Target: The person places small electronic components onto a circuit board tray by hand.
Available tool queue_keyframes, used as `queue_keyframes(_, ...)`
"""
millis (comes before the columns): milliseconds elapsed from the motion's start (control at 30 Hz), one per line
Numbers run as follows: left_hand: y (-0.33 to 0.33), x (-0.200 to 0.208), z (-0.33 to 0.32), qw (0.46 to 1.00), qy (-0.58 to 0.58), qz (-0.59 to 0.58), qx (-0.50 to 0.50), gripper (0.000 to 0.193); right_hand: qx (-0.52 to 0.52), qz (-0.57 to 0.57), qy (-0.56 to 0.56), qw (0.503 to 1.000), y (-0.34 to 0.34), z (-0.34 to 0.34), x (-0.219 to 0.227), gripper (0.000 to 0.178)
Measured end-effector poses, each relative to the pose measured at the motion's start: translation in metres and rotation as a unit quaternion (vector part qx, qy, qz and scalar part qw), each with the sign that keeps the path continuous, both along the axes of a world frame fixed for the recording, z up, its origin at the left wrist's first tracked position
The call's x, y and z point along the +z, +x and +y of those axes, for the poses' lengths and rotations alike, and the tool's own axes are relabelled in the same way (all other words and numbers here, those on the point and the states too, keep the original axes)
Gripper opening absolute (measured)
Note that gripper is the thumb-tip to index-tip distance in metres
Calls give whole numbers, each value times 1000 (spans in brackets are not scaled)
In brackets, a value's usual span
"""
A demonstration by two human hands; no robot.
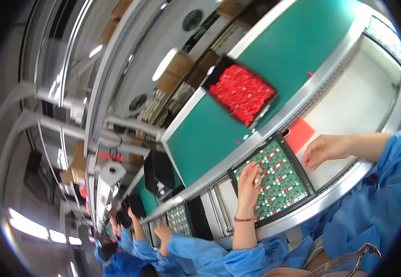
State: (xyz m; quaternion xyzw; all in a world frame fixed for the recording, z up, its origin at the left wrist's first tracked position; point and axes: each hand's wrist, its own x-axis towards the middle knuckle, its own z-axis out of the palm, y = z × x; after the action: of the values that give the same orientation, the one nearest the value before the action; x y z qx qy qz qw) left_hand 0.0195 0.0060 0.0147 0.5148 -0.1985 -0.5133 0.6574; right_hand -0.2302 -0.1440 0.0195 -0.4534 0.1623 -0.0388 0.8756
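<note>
A green circuit board panel (281,187) set with small red and white parts lies in a black frame on the conveyor track in front of me. Over its left side is my left hand (248,180), fingers curled together near the panel's upper edge; what they hold, if anything, is too small to make out. Just right of the frame, my right hand (324,150) hangs above the track with thumb and fingertips pinched on a small red part (307,162). A flat red sheet (299,135) lies next to the frame, left of my right hand.
A black bin (274,98) heaped with red parts sits on the green bench (200,129) beyond the track's metal rail. A few loose bits lie near it. Farther left, co-workers' hands (163,232) work by another panel (179,219). A black box (159,171) stands on the bench's left.
</note>
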Motion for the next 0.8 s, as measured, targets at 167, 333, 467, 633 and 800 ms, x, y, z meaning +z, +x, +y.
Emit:
queue_keyframes(167,10,-5,8,999,4,-48,-11,16,54,-8,38,998,6,2,-19,22)
queue_keyframes(333,3,6,12,997,37,-72,12,14,8,5,121,993,7,2,-29,22)
queue_keyframes(467,-10,14,12,997,10,-74,-12,15,-18,4,92,996,-3,5,-1,25)
queue_keyframes(633,-11,14,15,995,50,-90,4,15,-37,9,181,983,-4,1,-26,16)
queue_keyframes(800,-2,12,6,981,78,-178,17,18,-75,-15,206,976,3,-7,-42,14)
